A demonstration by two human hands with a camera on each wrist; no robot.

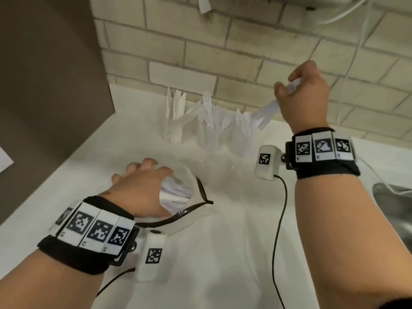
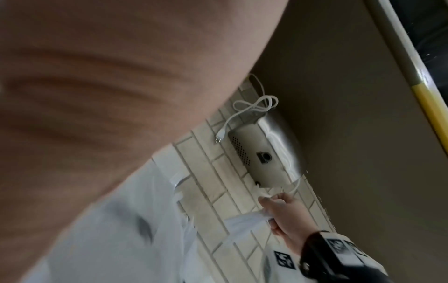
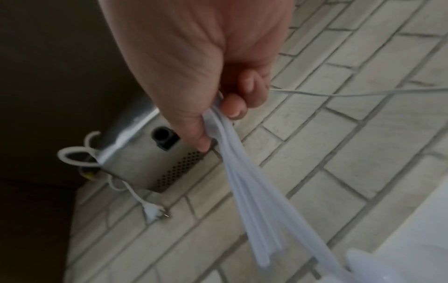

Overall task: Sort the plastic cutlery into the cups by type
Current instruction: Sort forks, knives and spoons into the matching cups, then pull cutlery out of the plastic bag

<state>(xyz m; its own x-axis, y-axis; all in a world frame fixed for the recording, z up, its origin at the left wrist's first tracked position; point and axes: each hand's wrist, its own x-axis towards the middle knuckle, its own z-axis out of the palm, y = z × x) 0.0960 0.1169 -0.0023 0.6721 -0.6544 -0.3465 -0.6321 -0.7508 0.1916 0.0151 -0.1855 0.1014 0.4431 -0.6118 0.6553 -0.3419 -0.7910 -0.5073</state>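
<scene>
My right hand (image 1: 301, 92) is raised near the brick wall and grips a bundle of white plastic forks (image 1: 265, 113), tines pointing down and left above the rightmost clear cup (image 1: 243, 134). The right wrist view shows the fingers curled round the forks' handles (image 3: 242, 172). Two more clear cups stand beside it: the middle cup (image 1: 211, 130) holds forks, the left cup (image 1: 176, 123) holds knives. My left hand (image 1: 142, 186) curls over the rim of a clear zip bag (image 1: 185, 210) with loose white cutlery (image 1: 176, 192) inside. In the left wrist view, the palm hides the bag.
The white counter (image 1: 223, 253) runs to a brown partition (image 1: 44, 85) on the left and a metal sink (image 1: 394, 208) on the right. A steel box (image 3: 150, 164) with a loose white cord (image 3: 150, 208) hangs on the brick wall above the cups.
</scene>
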